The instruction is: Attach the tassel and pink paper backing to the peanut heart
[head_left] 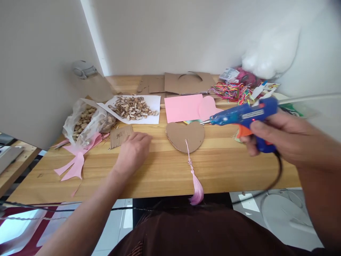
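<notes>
right hand (279, 137): I've got it wrapped round the grip of the blue glue gun (243, 115), right of centre in the frame. Fingers curled tight on the handle, one of them by the orange trigger; can't tell whether it's actually pressing.

left hand (133, 151): resting palm-down on the wooden table (160, 170), left of centre. Fingers loosely together and flat, holding nothing, just beside a small cardboard scrap (121, 135).

glue gun nozzle: points left, hovering near the upper right edge of the cardboard heart (185, 136), not touching it as far as I can see.

cardboard heart: lies flat mid-frame, with a pink tassel (196, 186) hanging from its lower tip over the table's near edge.

nearby stuff: pink paper (182, 107) just behind the heart, a pile of shells (131, 107) on white paper at upper left, a bag of more shells (85, 122) further left.

step, my guess: glue about to go on the heart.

next move, my guess: bring the nozzle down onto the heart's face and steady the card with my free hand so it doesn't slide.
</notes>
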Action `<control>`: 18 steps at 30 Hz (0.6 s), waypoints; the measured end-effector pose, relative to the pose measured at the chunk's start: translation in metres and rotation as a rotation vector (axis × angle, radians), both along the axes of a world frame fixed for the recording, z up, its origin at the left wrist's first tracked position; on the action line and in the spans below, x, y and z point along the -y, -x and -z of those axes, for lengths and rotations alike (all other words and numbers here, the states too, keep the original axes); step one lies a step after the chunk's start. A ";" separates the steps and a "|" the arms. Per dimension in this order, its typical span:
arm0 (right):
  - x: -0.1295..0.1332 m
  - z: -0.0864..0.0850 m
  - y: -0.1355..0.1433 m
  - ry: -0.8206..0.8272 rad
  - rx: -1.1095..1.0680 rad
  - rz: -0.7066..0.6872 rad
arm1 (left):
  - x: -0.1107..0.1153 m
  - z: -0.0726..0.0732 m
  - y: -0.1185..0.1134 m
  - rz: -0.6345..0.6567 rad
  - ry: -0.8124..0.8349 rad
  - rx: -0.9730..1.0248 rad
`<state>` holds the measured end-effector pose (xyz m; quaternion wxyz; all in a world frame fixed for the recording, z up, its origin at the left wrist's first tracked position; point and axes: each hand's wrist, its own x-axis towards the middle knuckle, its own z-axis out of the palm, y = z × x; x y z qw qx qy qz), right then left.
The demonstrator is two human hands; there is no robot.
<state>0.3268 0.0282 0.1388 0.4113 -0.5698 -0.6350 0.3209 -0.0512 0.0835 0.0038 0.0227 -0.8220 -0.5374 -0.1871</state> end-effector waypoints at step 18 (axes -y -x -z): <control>-0.042 0.054 0.026 0.211 0.437 -0.091 | -0.057 0.001 -0.075 -0.224 0.527 0.614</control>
